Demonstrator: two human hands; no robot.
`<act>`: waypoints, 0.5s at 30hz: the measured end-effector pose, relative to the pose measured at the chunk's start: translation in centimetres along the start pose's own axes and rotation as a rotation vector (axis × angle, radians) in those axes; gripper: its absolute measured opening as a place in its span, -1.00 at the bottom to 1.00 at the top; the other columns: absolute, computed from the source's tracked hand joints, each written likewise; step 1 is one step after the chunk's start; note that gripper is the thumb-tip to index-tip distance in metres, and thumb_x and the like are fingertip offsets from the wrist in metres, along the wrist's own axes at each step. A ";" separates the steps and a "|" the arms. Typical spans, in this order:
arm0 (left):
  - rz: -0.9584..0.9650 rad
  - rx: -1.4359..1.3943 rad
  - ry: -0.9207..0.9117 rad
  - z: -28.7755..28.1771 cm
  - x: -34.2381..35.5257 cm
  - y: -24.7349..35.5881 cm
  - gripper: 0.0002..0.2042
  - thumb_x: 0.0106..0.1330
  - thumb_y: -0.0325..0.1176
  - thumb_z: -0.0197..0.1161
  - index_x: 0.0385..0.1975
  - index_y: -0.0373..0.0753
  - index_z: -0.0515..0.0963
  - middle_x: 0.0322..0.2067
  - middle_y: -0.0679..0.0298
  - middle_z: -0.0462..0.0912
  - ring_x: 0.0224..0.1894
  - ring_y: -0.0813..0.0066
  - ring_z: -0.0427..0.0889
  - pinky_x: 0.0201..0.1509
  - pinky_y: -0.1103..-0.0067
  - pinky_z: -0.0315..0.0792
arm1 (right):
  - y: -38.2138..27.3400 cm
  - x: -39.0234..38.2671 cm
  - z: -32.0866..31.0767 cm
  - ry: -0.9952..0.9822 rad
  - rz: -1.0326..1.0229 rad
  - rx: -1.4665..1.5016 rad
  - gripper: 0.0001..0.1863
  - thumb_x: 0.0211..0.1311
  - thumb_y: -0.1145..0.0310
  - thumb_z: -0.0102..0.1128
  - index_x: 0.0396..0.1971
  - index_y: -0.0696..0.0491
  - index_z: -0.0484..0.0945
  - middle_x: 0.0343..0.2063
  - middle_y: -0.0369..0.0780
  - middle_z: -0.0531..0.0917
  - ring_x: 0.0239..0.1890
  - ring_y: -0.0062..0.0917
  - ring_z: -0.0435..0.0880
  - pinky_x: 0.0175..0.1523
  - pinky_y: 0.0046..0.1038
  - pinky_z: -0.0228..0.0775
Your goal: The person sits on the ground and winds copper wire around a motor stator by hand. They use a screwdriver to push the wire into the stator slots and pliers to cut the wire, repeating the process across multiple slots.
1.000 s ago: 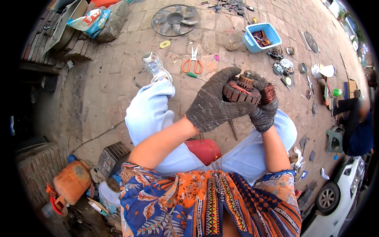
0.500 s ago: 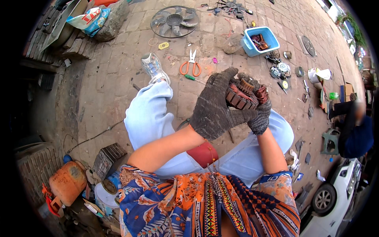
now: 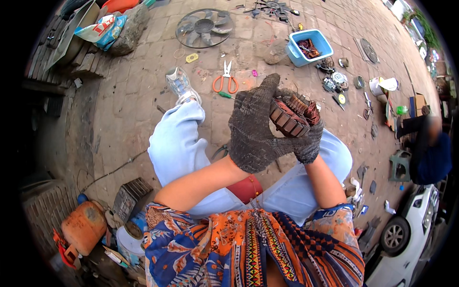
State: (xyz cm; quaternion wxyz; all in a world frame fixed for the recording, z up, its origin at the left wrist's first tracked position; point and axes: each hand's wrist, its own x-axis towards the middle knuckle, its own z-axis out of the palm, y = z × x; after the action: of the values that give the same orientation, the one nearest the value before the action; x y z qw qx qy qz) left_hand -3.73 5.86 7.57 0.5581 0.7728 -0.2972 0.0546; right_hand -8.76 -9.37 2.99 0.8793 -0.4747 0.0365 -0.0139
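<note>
Grasping hands: the left hand (image 3: 256,129), in a dark grey knitted glove (image 3: 247,149), has its fingers grasping a dark metal motor core wound with reddish copper wire (image 3: 289,122) from the left; the right hand (image 3: 310,144), gloved alike, has its fingers grasping it from the right, some of them hidden behind it
Motor core: raised between both hands, tilted, its row of dark metal blocks turned toward the person
Shears: steel shears with orange loop handles (image 3: 226,75) lie on the brown brick paving (image 3: 119,110) beyond the left hand, blades pointing away
Screwdriver: a green-handled screwdriver (image 3: 225,95) lies just beside the shears, its far end by the left glove
Tub: a light blue plastic tub (image 3: 313,58) stands beyond the hands, reddish copper wire scraps (image 3: 308,49) inside
Fan: a round grey plastic fan (image 3: 204,27) lies flat, well apart from the hands
Shoe: a grey and white sneaker (image 3: 181,85) is planted left of the shears
Right edge: a dark-clothed person (image 3: 434,158) sits near a green plastic stool (image 3: 399,165)
</note>
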 end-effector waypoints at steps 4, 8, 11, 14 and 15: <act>0.041 -0.066 0.044 0.6 -0.4 -0.1 0.05 -0.32 -0.15 0.59 0.21 -0.38 0.09 0.02 0.07 0.36 0.05 0.23 0.39 0.18 0.37 0.25 | 0.0 -0.3 0.0 0.044 -0.143 -0.618 -0.63 0.25 0.50 -0.08 0.07 0.20 0.32 0.00 -0.11 0.49 -0.01 -0.41 0.52 0.10 -0.41 0.38; -0.012 -0.435 -0.006 1.8 -0.7 -1.1 0.04 -0.25 -0.20 0.56 0.25 -0.38 0.02 0.16 0.03 0.23 0.20 0.20 0.27 0.27 0.36 0.15 | 1.3 0.0 -1.8 0.182 -0.089 0.036 -0.63 0.24 0.51 -0.06 0.06 0.21 0.32 -0.01 -0.10 0.49 -0.01 -0.39 0.52 0.10 -0.38 0.40; -0.014 -0.646 -0.017 1.7 -0.5 -1.3 0.03 -0.17 -0.20 0.52 0.27 -0.37 -0.04 0.25 0.01 0.10 0.29 0.19 0.14 0.32 0.35 0.08 | 0.9 -0.1 -1.4 0.147 -0.134 0.117 -0.63 0.27 0.56 -0.16 0.08 0.21 0.29 0.04 -0.10 0.45 0.03 -0.37 0.49 0.14 -0.34 0.36; -0.095 -0.869 -0.019 1.9 -0.3 -1.4 0.01 -0.11 -0.20 0.48 0.28 -0.36 -0.07 0.28 0.04 0.04 0.32 0.19 0.08 0.33 0.34 0.06 | 0.2 -0.2 -0.7 0.083 -0.103 0.223 -0.63 0.28 0.56 -0.19 0.10 0.20 0.27 0.07 -0.10 0.42 0.07 -0.37 0.46 0.18 -0.35 0.31; -0.076 -0.825 -0.049 1.4 -0.5 -1.1 -0.01 -0.09 -0.21 0.47 0.28 -0.36 -0.07 0.28 0.05 0.05 0.32 0.19 0.09 0.34 0.34 0.05 | 0.2 -0.4 -0.5 0.123 -0.129 0.002 -0.62 0.27 0.56 -0.17 0.10 0.19 0.27 0.07 -0.11 0.42 0.07 -0.38 0.46 0.18 -0.35 0.31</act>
State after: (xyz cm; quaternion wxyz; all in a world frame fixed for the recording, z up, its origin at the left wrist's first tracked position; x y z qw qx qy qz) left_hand -3.85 5.04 5.93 0.8154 0.4957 -0.2788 -0.1082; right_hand -9.19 -9.67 2.58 0.8730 -0.4736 0.0597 -0.0999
